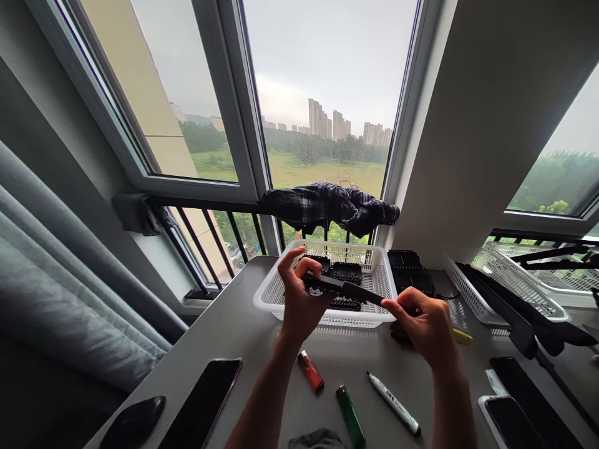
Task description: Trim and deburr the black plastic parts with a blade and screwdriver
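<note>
A long, narrow black plastic-looking piece [362,292] is held up between both hands, slanting down to the right. My left hand [302,296] pinches its left end with thumb and fingers. At the other end my right hand [423,321] grips it with thumb and curled fingers. Behind and below the piece stands a white plastic basket [271,293], with several black toothed parts [346,271] inside. More black toothed parts [410,271] are stacked just right of the basket. The exact kind of the held piece is unclear.
On the grey table [253,349] lie a red lighter [311,372], a green lighter [349,415], a marker [394,402], a dark phone [203,405] and a mouse [133,424]. Long black parts [510,305] rest across another white basket [468,299] at right, near phones [510,421].
</note>
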The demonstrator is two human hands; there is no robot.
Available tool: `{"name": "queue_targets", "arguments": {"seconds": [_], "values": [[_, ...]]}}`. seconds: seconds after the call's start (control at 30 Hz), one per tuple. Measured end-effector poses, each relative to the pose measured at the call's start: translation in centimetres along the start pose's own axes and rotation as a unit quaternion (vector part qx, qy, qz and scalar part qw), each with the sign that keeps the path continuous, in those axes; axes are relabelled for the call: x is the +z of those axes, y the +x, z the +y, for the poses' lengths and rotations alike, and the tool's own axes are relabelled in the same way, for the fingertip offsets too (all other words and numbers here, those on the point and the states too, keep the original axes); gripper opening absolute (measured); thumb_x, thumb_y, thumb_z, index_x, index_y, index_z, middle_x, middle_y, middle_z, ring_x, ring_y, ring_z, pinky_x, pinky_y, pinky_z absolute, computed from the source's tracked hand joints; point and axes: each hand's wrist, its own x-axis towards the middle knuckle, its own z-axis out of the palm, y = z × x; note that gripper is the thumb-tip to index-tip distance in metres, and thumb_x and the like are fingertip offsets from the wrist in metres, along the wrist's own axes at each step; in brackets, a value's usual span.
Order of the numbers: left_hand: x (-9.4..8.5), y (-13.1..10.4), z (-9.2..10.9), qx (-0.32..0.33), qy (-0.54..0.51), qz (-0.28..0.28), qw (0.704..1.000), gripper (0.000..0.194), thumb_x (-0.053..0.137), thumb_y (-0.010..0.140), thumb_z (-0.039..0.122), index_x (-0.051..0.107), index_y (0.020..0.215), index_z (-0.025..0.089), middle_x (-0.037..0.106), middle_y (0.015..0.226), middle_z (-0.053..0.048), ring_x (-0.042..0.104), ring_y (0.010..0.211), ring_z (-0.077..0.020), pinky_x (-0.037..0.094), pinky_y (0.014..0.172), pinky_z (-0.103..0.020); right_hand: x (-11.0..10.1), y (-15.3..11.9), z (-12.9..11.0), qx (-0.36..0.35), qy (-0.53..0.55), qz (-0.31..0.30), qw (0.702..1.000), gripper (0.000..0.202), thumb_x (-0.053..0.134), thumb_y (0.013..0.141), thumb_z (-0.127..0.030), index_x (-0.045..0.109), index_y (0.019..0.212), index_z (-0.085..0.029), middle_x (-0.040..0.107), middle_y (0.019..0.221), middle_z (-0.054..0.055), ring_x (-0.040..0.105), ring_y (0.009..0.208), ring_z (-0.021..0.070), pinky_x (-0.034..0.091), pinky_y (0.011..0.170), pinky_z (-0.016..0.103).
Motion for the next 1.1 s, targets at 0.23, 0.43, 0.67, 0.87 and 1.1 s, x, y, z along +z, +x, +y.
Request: {"name": "queue_targets", "arguments": {"seconds": [0.23,0.43,0.67,0.87,1.1], "values": [[0.7,-0.5,-0.1,0.007,-0.004,-0.033,0.999,0.077,0.065,0.062,0.002,0.03,0.125,0.031,0.045,0.079,0.007,0.046,0.069,-0.0101,0.04,0.069,-0.024,0.5,0.0,-0.3,-0.005,0.021,0.017,1.0,0.041,0.065,0.084,-0.055,0.059,0.064,-0.019,0.053,0.055,-0.005,0.044,0.049,0.0089,0.032,0.053,0.021],[0.2,0.0,-0.3,-0.01,-0.003,-0.02,1.0,0.08,0.068,0.061,0.003,0.03,0.125,0.031,0.045,0.079,0.007,0.046,0.071,-0.0106,0.04,0.069,-0.024,0.0,0.1,0.3,0.034,0.028,-0.004,0.999,0.042,0.064,0.084,-0.055,0.059,0.064,-0.018,0.048,0.053,-0.005,0.04,0.049,0.0089,0.031,0.053,0.022],[0.7,-0.6,0.0,-0.022,-0.006,-0.074,0.997,0.078,0.07,0.064,0.006,0.031,0.126,0.032,0.044,0.079,0.007,0.047,0.071,-0.0106,0.04,0.069,-0.024,0.4,0.5,-1.8,0.134,0.179,-0.065,0.972,0.037,0.069,0.079,-0.054,0.064,0.092,-0.02,0.049,0.065,-0.004,0.053,0.058,0.0124,0.037,0.053,0.021],[1.1,-1.1,-0.2,0.004,0.002,-0.154,0.988,0.079,0.069,0.07,0.007,0.026,0.131,0.034,0.043,0.079,0.008,0.046,0.068,-0.0096,0.04,0.067,-0.024,1.5,0.5,-1.9,0.163,0.253,-0.145,0.943,0.038,0.072,0.076,-0.052,0.066,0.094,-0.019,0.054,0.073,-0.002,0.06,0.064,0.0143,0.042,0.055,0.021],[1.3,-1.4,-0.9,0.053,0.066,-0.194,0.977,0.082,0.066,0.072,0.003,0.022,0.135,0.032,0.044,0.083,0.006,0.047,0.071,-0.0101,0.042,0.067,-0.023,2.2,0.7,-0.4,0.161,0.196,-0.116,0.96,0.043,0.072,0.073,-0.055,0.068,0.095,-0.019,0.054,0.072,-0.002,0.057,0.061,0.0133,0.039,0.051,0.021]]}}
